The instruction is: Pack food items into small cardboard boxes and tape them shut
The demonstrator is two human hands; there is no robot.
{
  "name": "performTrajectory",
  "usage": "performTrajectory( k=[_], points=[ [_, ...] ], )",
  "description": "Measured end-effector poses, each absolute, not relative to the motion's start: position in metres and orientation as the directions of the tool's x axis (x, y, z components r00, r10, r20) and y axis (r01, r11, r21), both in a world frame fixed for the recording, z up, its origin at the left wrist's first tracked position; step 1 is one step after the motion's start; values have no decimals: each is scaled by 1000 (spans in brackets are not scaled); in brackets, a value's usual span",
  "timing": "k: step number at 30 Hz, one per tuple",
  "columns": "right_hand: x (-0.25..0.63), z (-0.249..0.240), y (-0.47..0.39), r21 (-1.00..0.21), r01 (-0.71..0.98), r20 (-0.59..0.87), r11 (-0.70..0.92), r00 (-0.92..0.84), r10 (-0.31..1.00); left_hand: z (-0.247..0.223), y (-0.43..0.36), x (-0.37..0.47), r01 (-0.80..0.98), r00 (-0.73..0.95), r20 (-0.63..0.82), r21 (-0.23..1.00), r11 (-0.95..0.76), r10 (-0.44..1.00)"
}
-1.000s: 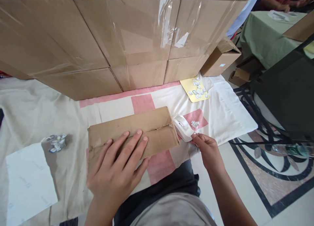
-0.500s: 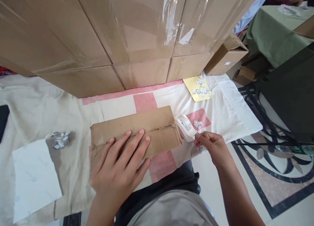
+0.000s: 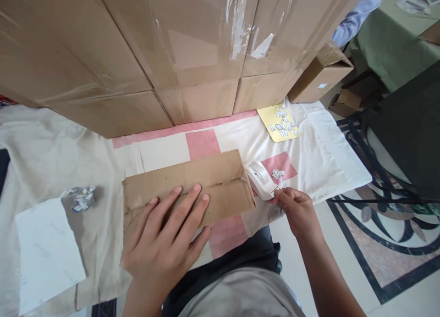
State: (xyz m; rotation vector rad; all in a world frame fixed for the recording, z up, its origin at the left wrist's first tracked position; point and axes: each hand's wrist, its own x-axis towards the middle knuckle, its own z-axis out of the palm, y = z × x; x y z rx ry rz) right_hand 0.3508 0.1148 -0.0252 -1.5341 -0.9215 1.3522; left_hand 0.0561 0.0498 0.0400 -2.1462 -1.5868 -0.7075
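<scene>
My left hand (image 3: 168,236) lies flat with its fingers spread on a worn brown cardboard box (image 3: 192,172), over its front left part. At the box's right end stands a white tape dispenser (image 3: 260,180), with its near end pointing toward my right hand (image 3: 297,210). The thumb and forefinger of that hand are pinched at this end of the dispenser. Any clear tape between them is too fine to make out. Just beyond the dispenser is a small pile of whitish scraps (image 3: 277,174) on a pink square of the cloth.
Large taped cartons (image 3: 202,46) wall off the back. A yellow sheet (image 3: 278,122) bears several small labels. On the left lie a white sheet (image 3: 50,257) and a crumpled clump (image 3: 82,198). An open carton (image 3: 321,76) and a person's sleeve (image 3: 359,19) are at the back right.
The view has shifted slightly. My right hand stays pinched at the dispenser's end, and my left hand remains flat on the box. At the back right, more of the person's sleeve shows.
</scene>
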Motion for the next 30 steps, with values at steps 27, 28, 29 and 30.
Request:
performTrajectory(
  k=[27, 28, 29, 30],
  points=[
    [359, -30, 118, -920, -11, -392, -393, 67, 917, 40, 56, 56, 949, 281, 611, -63, -308, 740],
    [361, -30, 118, -918, -11, -397, -397, 42, 917, 40, 56, 56, 949, 283, 612, -63, -310, 739],
    [363, -29, 118, -916, -11, -400, -400, 19, 916, 39, 56, 56, 948, 285, 614, -65, -312, 736],
    [365, -29, 118, -914, -11, -405, -405, 0, 914, 39, 56, 56, 947, 286, 617, -66, -313, 734]
  ],
)
